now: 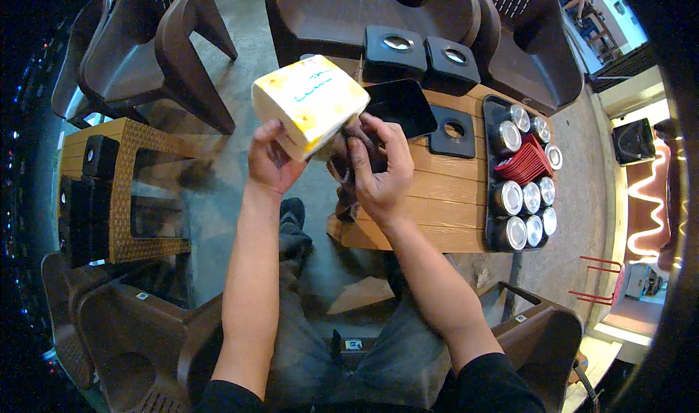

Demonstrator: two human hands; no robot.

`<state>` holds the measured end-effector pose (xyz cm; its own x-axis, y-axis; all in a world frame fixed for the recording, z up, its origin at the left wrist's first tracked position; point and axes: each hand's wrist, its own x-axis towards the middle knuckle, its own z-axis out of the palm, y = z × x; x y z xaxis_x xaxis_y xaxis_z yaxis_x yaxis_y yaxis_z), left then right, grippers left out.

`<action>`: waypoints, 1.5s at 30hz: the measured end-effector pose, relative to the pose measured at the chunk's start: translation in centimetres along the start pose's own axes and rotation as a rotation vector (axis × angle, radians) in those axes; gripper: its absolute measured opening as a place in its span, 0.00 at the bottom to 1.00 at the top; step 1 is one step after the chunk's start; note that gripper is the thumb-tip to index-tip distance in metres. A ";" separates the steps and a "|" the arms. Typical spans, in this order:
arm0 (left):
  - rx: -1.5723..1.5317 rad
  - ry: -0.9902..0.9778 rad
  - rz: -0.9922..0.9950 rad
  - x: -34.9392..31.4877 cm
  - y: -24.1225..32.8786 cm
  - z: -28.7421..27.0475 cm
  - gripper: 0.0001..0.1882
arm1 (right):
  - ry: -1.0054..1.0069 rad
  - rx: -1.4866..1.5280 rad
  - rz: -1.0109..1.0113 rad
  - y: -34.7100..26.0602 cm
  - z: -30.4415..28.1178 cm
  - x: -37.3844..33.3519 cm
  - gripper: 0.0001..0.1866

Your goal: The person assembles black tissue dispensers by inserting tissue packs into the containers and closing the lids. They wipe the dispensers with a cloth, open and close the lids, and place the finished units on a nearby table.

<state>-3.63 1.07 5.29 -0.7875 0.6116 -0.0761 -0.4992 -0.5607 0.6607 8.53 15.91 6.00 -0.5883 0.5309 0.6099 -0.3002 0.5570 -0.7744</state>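
A white-and-yellow wrapped pack of tissues [312,101] is raised over the near left corner of the table. My left hand [275,158] supports it from below, fingers curled around its near left side. Close to the pack's right edge, my right hand [382,167] is closed, thumb against fingers, on a dark brown cloth-like thing [342,167] that hangs under the pack. Its kind is hard to make out. Just beyond my right hand lies an open black box [402,109]. Beside that box is a flat black lid [452,130] with a round hole.
Two black tissue boxes [394,49] with round openings stand at the table's far edge. On the right, a black tray [495,101] holds several silver-lidded jars [512,196] and red folded napkins [526,163]. Brown plastic chairs [156,64] surround the wooden table [437,216]. Another table [120,187] is left.
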 end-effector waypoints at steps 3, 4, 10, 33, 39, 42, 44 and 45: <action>-0.272 -0.178 -0.039 0.5 0.4 0.0 0.54 | 0.004 -0.070 -0.029 -0.2 0.1 0.0 0.13; -0.243 -0.133 -0.023 0.5 0.4 0.2 0.54 | -0.005 -0.014 0.026 -0.1 0.1 0.0 0.12; -0.060 0.098 -0.030 0.3 0.7 1.6 0.52 | -0.056 0.195 0.321 0.0 0.2 -0.7 0.14; 0.165 0.028 0.250 1.1 -1.9 0.7 0.46 | -0.267 -0.015 -0.085 -1.1 0.3 -2.4 0.40; 0.216 -0.037 0.291 1.4 -1.2 0.5 0.48 | -0.219 -0.040 -0.048 0.2 0.9 -2.1 0.36; 0.209 -0.085 0.270 1.3 -1.2 0.6 0.47 | -0.152 -0.115 0.035 0.5 1.1 -1.6 0.28; 0.259 -0.069 0.289 1.4 -1.4 0.7 0.46 | -0.171 -0.087 0.093 0.1 1.0 -1.9 0.28; 0.298 -0.039 0.309 1.4 -1.6 0.7 0.45 | -0.173 -0.064 0.109 -0.2 1.0 -2.3 0.28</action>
<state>-3.69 3.22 4.64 -0.8665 0.4640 0.1842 -0.1107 -0.5384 0.8354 9.21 13.94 4.64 -0.7365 0.4758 0.4807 -0.1829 0.5441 -0.8188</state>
